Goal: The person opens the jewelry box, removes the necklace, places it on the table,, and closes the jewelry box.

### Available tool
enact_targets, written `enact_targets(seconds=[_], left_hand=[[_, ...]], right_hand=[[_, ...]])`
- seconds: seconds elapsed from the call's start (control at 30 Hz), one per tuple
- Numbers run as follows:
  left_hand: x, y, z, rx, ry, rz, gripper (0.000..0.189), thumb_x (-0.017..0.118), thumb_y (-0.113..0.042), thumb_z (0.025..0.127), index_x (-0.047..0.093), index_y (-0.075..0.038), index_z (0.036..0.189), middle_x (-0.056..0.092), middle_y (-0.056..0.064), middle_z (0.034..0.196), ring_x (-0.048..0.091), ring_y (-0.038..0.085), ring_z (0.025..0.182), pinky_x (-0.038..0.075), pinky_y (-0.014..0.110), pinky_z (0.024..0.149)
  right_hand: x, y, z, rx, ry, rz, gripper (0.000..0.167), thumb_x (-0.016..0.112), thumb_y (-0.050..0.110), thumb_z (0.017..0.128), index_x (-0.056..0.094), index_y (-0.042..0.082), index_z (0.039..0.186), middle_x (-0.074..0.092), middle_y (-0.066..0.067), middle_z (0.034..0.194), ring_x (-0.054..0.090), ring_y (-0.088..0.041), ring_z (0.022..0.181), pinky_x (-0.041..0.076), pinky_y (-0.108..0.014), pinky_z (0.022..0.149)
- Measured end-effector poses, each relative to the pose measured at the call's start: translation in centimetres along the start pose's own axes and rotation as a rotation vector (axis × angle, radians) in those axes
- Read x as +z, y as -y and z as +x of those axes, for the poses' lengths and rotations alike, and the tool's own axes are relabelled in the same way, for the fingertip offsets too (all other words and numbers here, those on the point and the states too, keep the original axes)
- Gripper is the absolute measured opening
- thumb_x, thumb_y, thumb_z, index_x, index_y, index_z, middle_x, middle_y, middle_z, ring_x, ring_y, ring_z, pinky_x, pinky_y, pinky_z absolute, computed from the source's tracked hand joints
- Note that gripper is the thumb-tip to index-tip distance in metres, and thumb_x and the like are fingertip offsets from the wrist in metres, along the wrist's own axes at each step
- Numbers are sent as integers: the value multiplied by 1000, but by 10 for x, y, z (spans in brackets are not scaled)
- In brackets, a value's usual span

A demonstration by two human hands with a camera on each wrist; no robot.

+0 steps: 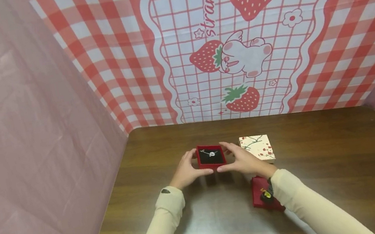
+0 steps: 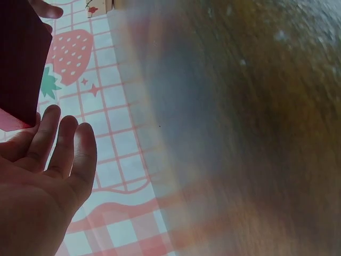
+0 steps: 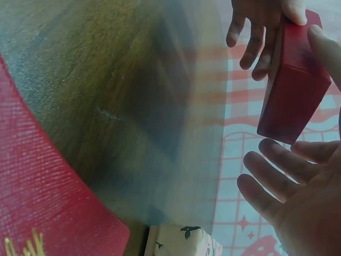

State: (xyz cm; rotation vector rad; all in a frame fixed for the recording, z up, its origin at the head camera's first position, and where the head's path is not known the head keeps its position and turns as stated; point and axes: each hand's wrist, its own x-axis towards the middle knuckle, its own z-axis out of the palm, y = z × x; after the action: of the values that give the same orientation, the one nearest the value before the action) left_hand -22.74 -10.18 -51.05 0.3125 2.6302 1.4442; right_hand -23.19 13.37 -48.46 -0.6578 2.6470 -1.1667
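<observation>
Both hands hold a small red jewelry box (image 1: pixel 202 168) above the table, its open side facing up. Inside, a silver chain with a round pendant (image 1: pixel 212 154) lies on a black insert (image 1: pixel 217 159). My left hand (image 1: pixel 186 170) grips the box's left side, thumb along the front. On the right side, my right hand (image 1: pixel 242 159) holds it likewise, thumb at the front corner. In the left wrist view the red box (image 2: pixel 21 64) is dark and partly cut off. The right wrist view shows the box (image 3: pixel 295 88) between the two hands.
Below the right forearm lies a red lid (image 1: pixel 259 192) with a dark and yellow decoration, partly covered by the sleeve. A cream floral-printed box (image 1: pixel 258 147) sits beyond the right hand on the wooden table (image 1: pixel 314 153). A strawberry-patterned cloth (image 1: pixel 231 63) hangs behind.
</observation>
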Motion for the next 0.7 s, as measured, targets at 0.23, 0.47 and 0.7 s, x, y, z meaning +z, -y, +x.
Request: enact_targets(seconds=[0.23,0.47,0.7], left_hand=[[0,2,0,6,3,2,97,87,-39,68,40,-4,146,51,14,140,50,31,126,44,52,104],[-4,5,-1,-12,25,16,95,85,-39,70,40,-4,146,49,14,141,49,31,128,42,53,106],[-12,10,2,-6,67,102,95,83,-42,73,39,-1,146,47,19,143,43,34,133,38,55,109]], right_hand=[[2,-3,6,44,25,22,96,80,46,76,35,1,148,53,-21,138,55,-35,121,47,-52,101],[5,-6,15,29,44,29,94,82,45,74,39,-1,145,56,-21,134,56,-36,119,49,-52,98],[11,-3,23,11,42,-9,90,83,43,73,44,-2,141,56,-22,135,57,-39,119,49,-54,96]])
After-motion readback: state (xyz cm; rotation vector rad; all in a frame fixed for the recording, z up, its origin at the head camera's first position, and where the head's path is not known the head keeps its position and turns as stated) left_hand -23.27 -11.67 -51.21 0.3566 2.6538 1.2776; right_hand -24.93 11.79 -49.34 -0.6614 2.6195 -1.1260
